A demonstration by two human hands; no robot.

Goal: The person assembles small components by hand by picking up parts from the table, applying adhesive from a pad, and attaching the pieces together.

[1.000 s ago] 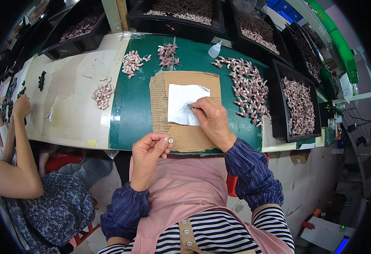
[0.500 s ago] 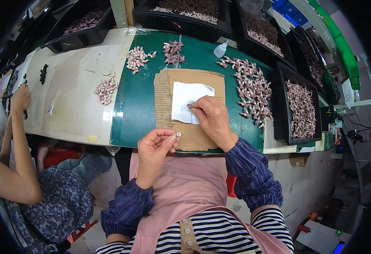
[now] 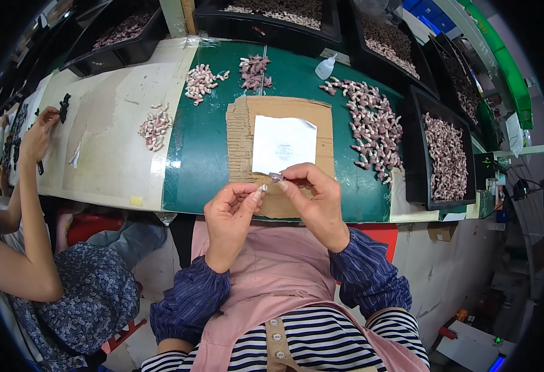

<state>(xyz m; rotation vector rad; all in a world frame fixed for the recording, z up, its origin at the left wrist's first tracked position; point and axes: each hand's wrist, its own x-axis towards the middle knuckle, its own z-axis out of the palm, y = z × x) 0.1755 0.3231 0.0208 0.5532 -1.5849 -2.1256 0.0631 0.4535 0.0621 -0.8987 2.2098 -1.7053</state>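
Observation:
My left hand [image 3: 228,208] pinches a small white curved piece [image 3: 264,188] between thumb and fingertips. Close beside it, my right hand [image 3: 315,197] is closed on a small dark mauve piece [image 3: 276,177]. The two pieces are near each other; whether they touch I cannot tell. Both hands hover over the near edge of a brown cardboard sheet [image 3: 325,133]. On that sheet lies white paper [image 3: 269,133] with a grey smudge in its middle.
Piles of whitish pieces [image 3: 202,84] and mauve pieces [image 3: 255,69] lie at the back. Many two-tone pieces [image 3: 371,127] spread on the right, near a squeeze bottle [image 3: 325,67]. A black bin [image 3: 418,164] stands far right. At left, a co-worker's hand [image 3: 35,139] reaches to black pieces [image 3: 65,106].
My right hand has come off the paper toward me, bringing the mauve piece beside the white one. My left hand has barely shifted. The co-worker's hand has moved to the black pieces.

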